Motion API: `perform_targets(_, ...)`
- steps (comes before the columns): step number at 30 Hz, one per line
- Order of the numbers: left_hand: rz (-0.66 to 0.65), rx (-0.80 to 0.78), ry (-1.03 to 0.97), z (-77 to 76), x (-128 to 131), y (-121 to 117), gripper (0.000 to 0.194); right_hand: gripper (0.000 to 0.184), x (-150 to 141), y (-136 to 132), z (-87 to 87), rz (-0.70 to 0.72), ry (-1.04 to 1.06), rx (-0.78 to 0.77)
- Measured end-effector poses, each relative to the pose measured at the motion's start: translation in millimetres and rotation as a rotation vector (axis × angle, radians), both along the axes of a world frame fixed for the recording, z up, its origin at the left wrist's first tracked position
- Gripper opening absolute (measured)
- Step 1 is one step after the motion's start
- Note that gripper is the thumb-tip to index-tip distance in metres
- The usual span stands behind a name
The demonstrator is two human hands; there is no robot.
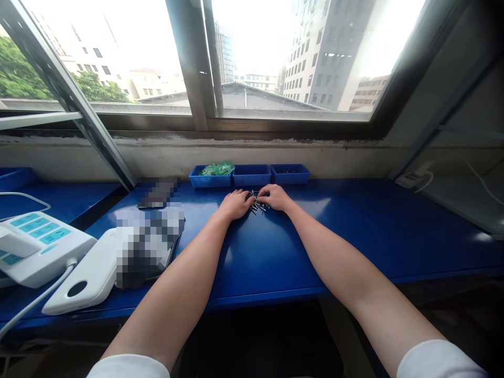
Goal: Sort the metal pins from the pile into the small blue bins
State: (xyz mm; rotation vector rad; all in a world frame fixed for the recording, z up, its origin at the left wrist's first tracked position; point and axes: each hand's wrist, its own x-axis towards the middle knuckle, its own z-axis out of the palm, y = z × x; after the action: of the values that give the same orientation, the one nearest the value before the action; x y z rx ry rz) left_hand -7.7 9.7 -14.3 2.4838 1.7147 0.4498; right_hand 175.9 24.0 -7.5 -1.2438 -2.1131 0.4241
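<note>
A small loose pile of thin black-and-silver metal pieces point(260, 207), much like screws, lies on the blue tabletop point(268, 257) between my two hands. My left hand point(235, 204) rests palm down at the pile's left side, its fingers laid out forward and the thumb reaching toward the pieces. From the right, my right hand point(276, 197) bends over the pile with thumb and fingers drawn together in a pinch. Whatever sits between those fingertips is too small to make out. Just behind the hands stand three blue bins.
Green pieces fill the left bin point(210, 179); the middle bin point(252, 176) is beside it, and the right bin point(290, 175) holds a few small dark pieces. At left lie a white power bank point(84, 273), a power strip point(43, 244) and blurred-out items. A metal post point(88, 123) rises there.
</note>
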Motion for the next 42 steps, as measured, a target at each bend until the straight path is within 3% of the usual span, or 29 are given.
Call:
perform_targets(9, -0.003, 0.022, -0.016, -0.2, -1, 1, 0.049, 0.01, -1, -4, 2.7, -0.002, -0.055, 0.005)
perform_targets(22, -0.017, 0.053, 0.0, 1.0, 0, -1, 0.046, 0.008, -1, 5, -7.6, 0.092, -0.045, 0.024)
perform_targets(26, -0.013, 0.075, -0.083, 2.9, 0, -1, 0.042, 0.011, 0, 5, -6.1, 0.089, -0.044, 0.023)
perform_targets(30, 0.041, 0.195, -0.246, 9.6, 2, -3, 0.039, 0.016, 0, 0, 1.0, 0.023, -0.005, 0.05)
perform_targets(37, -0.165, 0.296, -0.346, 14.9, 6, -9, 0.027, 0.018, -6, -8, 9.3, -0.084, -0.015, 0.103)
perform_targets(42, -0.141, 0.325, -0.373, 13.4, 4, -5, 0.024, 0.031, -7, -7, 9.2, -0.081, -0.015, 0.128)
